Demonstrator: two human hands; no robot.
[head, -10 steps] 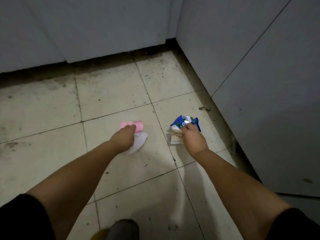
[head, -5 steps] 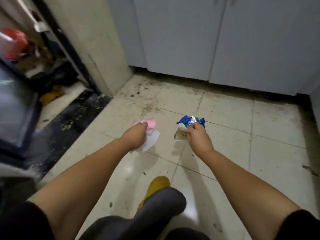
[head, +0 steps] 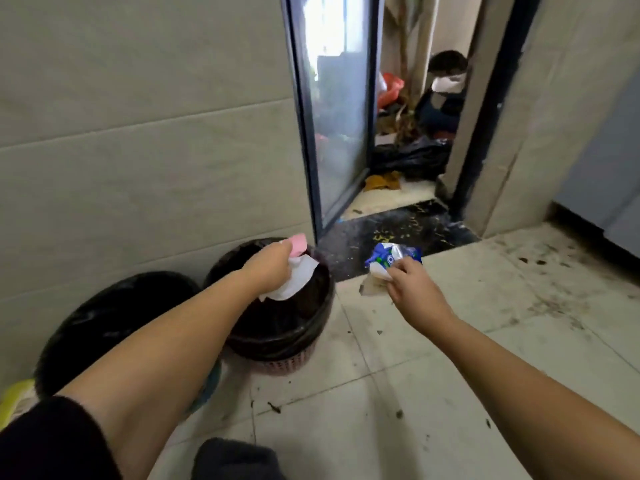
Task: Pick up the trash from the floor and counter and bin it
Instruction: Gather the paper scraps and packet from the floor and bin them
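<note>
The left hand (head: 268,268) is closed around a crumpled white tissue with a pink piece of packaging (head: 290,277), holding it directly above the open mouth of a round bin lined with a glossy black plastic bag (head: 301,336); the pink end sticks out above the knuckles and the white sheet hangs down below the fingers, inside the outline of the bin's rim. The bin's lower wall shows a pinkish lattice where the liner ends, and it stands on the pale tiled floor (head: 433,393) against a wall of large beige tiles (head: 145,133). Just to its left, touching or nearly touching it, sits a second round bin with a black liner (head: 114,320), partly hidden by the left forearm. The right hand (head: 412,289) pinches a crumpled blue, white and silver snack wrapper (head: 393,259) between thumb and fingers, holding it in the air over the floor to the right of the lined bin, well clear of its rim. Behind the wrapper a dark speckled threshold strip (head: 391,233) runs across an open doorway framed by a glass door with a dark metal frame (head: 332,109); beyond it lie a black bag and assorted clutter, too blurred to make out. The floor near the threshold and along the right side is specked with dark crumbs and dirt. A black sleeve (head: 48,441) covers the upper left arm at the lower edge of the view.
</note>
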